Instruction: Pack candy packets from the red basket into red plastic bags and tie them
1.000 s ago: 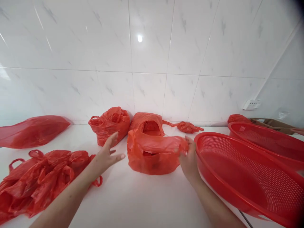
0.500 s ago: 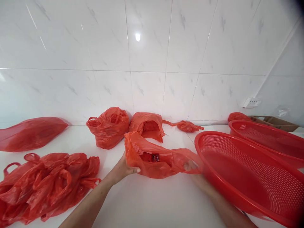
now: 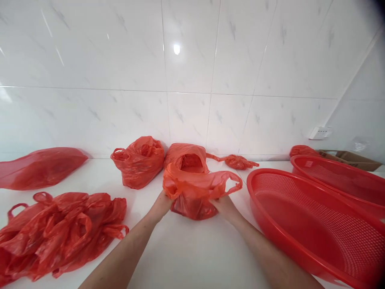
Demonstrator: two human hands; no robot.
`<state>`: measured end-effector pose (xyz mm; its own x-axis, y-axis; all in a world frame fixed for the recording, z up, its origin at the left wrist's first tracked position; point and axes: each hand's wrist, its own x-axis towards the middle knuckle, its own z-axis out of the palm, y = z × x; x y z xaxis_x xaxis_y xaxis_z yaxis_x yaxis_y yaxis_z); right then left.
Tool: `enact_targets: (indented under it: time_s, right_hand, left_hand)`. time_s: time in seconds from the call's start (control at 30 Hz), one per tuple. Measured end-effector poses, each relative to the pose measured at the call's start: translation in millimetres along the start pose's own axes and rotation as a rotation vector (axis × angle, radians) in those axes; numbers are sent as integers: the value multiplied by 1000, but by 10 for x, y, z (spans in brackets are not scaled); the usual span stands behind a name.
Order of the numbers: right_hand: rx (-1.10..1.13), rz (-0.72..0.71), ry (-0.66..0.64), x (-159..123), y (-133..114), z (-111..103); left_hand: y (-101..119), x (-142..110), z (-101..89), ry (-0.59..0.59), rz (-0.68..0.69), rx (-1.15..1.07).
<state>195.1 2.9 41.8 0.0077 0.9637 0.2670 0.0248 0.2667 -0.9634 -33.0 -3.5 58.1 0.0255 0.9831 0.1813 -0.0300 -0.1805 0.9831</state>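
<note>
Grips the front bag (image 3: 194, 206) at opposite sides with left hand (image 3: 164, 202) and right hand (image 3: 225, 206). Holds it at the middle of the bench (image 3: 180, 257), between heaped bags (image 3: 64, 228) and nearer basket (image 3: 294, 216).

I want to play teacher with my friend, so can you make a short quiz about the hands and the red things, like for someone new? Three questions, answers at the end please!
1. True or false: the left hand and the right hand are both touching the same red bag.
2. Where does the crumpled heap of bags lie?
A) Between the hands
B) To the right of both hands
C) To the left of both hands
3. How many big red baskets can you count?

Key:
1. True
2. C
3. Two
</note>
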Motion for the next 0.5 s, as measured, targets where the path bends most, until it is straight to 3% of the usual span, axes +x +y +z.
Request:
enact_targets:
  time_s: [0.17,0.27,0.4,0.5]
  right_hand:
    - [222,158,56,226,-70,-36]
    - [353,176,100,319,-51,-28]
    - [422,255,125,385,132,-51]
    - [399,256,156,398,324,-114]
  left_hand:
    - [-58,154,9,174,-130,-306]
    - [-105,219,89,238,-184,-467]
    - [-168,258,209,195,-264,-576]
    - [-279,290,178,159,-325,-532]
